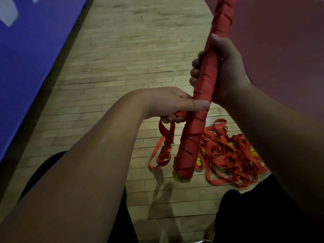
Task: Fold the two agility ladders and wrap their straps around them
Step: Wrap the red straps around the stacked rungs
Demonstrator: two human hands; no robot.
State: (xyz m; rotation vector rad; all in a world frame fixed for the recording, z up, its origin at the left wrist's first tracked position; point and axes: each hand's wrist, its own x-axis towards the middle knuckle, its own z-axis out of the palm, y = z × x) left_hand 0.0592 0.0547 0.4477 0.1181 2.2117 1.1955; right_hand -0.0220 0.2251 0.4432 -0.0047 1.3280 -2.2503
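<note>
Red strap (166,135) hangs slack from our left hand (168,102), which pinches it, thumb (198,105) pressed on the wrapped ladder (205,74). We should pull it taut and overlap each turn evenly. Our right hand (228,71) grips that ladder mid-length; the second ladder (228,151) lies heaped on the floor (206,193).

Left hand (166,102) curled low, thumb outstretched, right hand (227,71) gripping higher

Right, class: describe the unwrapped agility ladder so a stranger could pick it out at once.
Look at the pale wooden plank floor. Right of the long bundle wound tight in red strap lies a loose heap of red straps. Unlike the bundle, it is tangled, with yellow-green rungs showing through.
</note>
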